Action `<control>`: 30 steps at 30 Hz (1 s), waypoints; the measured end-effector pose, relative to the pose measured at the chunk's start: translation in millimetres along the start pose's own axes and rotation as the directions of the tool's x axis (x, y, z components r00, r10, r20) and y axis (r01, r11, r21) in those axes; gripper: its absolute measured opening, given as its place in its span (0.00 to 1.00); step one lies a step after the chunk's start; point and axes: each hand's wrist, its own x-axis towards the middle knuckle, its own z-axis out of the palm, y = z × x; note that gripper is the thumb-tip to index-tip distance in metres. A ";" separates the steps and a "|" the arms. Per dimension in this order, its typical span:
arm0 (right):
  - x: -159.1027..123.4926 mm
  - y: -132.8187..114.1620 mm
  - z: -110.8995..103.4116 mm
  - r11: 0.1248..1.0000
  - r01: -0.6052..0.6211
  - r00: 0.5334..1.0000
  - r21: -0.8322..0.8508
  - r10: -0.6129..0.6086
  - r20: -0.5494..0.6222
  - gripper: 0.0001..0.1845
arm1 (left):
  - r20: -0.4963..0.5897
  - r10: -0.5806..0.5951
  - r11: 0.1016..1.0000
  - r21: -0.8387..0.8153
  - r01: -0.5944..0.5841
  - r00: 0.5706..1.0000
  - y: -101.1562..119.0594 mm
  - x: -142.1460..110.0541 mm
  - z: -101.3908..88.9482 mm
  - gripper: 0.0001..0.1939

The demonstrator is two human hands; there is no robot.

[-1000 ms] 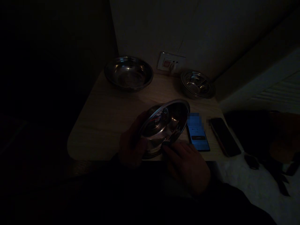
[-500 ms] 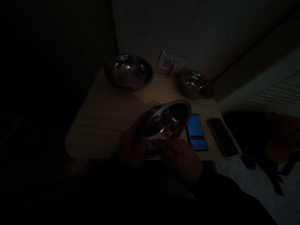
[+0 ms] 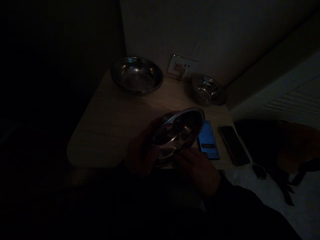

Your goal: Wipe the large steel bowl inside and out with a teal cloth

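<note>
Pretty dark in here, but the shiny metal bowl (image 3: 185, 135) is at the near edge of the table (image 3: 100, 133), tilted up with its opening toward the right. Left hand (image 3: 141, 155) is clamped on the left side of it, thumb over the rim. Right hand (image 3: 197, 168) has its fingers bunched at the near rim — can't tell if they're pinching it or just touching. I'd guess it's thin steel: light, stiff, not fragile, but slick on those smooth curved walls. The rim looks like the best grip, thumb inside and fingers under. Watch the lit phone (image 3: 208, 145) just beside it on the right.
</note>
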 end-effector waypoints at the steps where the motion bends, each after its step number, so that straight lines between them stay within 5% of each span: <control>1: -0.3 -0.5 -0.4 1.000 0.000 1.000 0.007 0.000 0.001 0.10 | 0.000 0.001 1.000 0.000 -0.001 1.000 0.4 0.1 0.0 0.27; 8: -8.0 4.3 0.7 0.994 -0.072 0.994 0.080 0.078 -0.074 0.12 | 0.031 0.000 1.000 -0.011 0.000 1.000 2.6 1.7 -0.6 0.27; 14: -16.8 6.3 1.3 0.990 -0.137 0.978 -0.017 0.133 -0.164 0.14 | 0.048 0.002 0.998 -0.062 0.001 0.999 -0.9 1.6 -1.1 0.27; 30: -9.1 -3.5 3.0 0.995 -0.016 0.998 -0.093 0.010 -0.067 0.11 | 0.038 0.028 1.000 -0.008 -0.027 0.999 3.2 0.1 -0.3 0.27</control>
